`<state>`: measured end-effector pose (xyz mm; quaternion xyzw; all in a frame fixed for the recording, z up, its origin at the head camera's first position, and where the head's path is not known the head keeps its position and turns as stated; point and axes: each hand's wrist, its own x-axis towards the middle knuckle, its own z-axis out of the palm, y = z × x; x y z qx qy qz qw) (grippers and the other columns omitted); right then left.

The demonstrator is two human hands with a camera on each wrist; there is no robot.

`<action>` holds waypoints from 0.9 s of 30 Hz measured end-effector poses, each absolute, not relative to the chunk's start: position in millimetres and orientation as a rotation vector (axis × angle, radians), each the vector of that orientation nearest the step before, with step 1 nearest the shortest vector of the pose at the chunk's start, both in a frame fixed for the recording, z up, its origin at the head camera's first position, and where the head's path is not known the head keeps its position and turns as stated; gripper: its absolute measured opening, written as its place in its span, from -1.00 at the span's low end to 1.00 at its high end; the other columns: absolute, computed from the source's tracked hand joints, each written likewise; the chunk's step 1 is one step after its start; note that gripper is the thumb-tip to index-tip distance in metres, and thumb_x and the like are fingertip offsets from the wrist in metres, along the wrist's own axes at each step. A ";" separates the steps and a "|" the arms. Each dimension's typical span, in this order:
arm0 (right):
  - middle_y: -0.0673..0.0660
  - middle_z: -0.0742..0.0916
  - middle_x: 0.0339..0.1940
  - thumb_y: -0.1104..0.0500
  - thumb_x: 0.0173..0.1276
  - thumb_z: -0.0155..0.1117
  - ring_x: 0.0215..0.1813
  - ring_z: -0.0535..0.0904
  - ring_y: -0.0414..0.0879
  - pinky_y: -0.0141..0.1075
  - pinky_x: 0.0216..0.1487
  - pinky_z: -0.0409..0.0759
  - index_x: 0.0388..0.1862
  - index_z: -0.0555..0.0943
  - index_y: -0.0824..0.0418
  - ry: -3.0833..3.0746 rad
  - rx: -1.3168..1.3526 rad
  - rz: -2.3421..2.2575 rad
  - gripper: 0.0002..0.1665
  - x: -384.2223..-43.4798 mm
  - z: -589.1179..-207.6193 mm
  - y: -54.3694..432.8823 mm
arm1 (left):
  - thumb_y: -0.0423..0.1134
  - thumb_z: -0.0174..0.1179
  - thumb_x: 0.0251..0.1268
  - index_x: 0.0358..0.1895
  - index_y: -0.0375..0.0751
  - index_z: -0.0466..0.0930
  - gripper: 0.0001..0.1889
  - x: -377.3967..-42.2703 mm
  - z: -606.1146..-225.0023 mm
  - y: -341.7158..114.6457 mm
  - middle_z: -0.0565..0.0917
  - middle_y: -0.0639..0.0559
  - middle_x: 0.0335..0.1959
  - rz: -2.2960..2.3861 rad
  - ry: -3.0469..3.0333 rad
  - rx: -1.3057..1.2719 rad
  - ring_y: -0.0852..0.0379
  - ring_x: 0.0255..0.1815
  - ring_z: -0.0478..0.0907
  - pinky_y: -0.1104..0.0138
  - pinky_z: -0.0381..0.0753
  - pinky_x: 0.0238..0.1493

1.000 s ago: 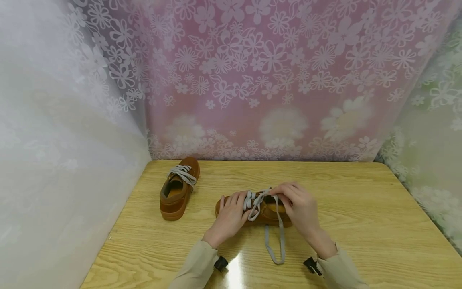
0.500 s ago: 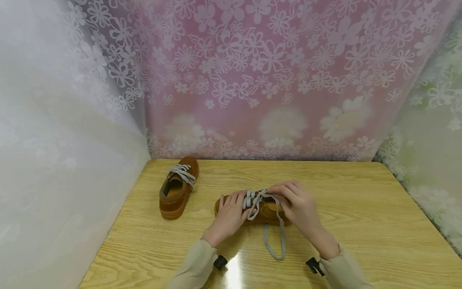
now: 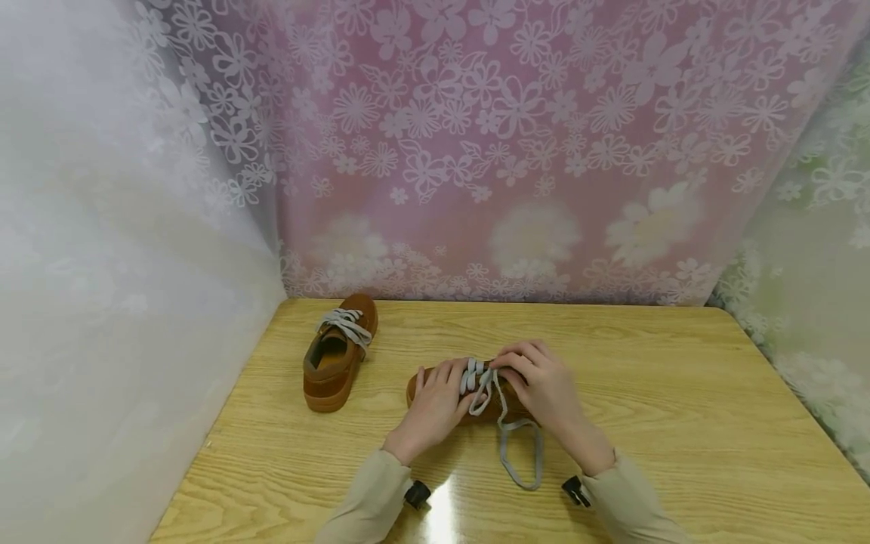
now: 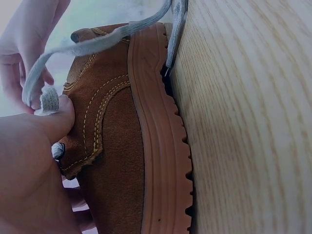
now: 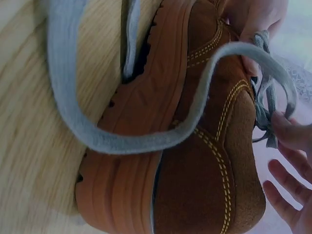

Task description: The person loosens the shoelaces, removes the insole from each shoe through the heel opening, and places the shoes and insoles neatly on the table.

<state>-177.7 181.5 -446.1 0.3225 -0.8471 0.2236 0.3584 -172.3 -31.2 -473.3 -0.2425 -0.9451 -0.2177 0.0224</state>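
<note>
A brown shoe (image 4: 114,156) stands upright on its sole around the middle of the wooden desk (image 3: 652,393), toe toward the left edge, heel toward the right edge. The left hand (image 3: 433,408) lies across the front of the shoe; its grip is around the upper, with the thumb against a short loop of the grey lace (image 5: 122,144). Whether it also pinches that loop, I cannot tell. The right hand (image 3: 544,385) reaches over the shoe's opening, its grip pinching the lace between thumb and forefinger beside the knot, the other fingers spread apart. From there the lace runs down the shoe's near side and curves onto the desk on the near-edge side of the shoe.

A second brown shoe (image 3: 333,378) stands near the far left corner, toe toward the far edge, with grey laces (image 3: 345,325) across its top. A pink floral curtain (image 3: 442,151) hangs behind the far edge.
</note>
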 end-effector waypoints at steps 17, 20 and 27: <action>0.09 0.78 -0.31 0.59 0.10 0.43 -0.23 0.59 0.00 -0.35 -0.23 0.42 -0.33 0.72 0.18 -2.053 0.710 0.768 -0.66 -162.0 -432.4 185.3 | 0.01 0.15 0.53 0.54 -0.14 0.18 -0.34 -170.6 -472.1 -29.1 0.38 -0.15 0.43 -0.682 -2.925 -0.754 -0.14 0.47 0.30 -0.31 0.11 0.45; 0.06 0.78 -0.30 0.52 0.14 0.45 -0.23 0.59 -0.02 -0.35 -0.23 0.44 -0.30 0.74 0.15 -2.071 0.768 0.742 -0.71 -161.5 -431.1 186.5 | 0.04 0.17 0.50 0.53 -0.16 0.19 -0.31 -171.0 -472.5 -29.9 0.38 -0.16 0.42 -0.698 -2.915 -0.758 -0.15 0.46 0.31 -0.31 0.11 0.44; -0.02 0.78 -0.25 0.32 0.40 0.35 -0.13 0.63 -0.05 -0.26 -0.21 0.59 -0.21 0.76 0.04 -2.147 0.930 0.725 -0.83 -161.9 -432.8 191.5 | 0.01 0.19 0.49 0.54 -0.17 0.17 -0.31 -171.6 -473.1 -31.9 0.37 -0.16 0.43 -0.683 -2.914 -0.768 -0.16 0.47 0.30 -0.32 0.10 0.45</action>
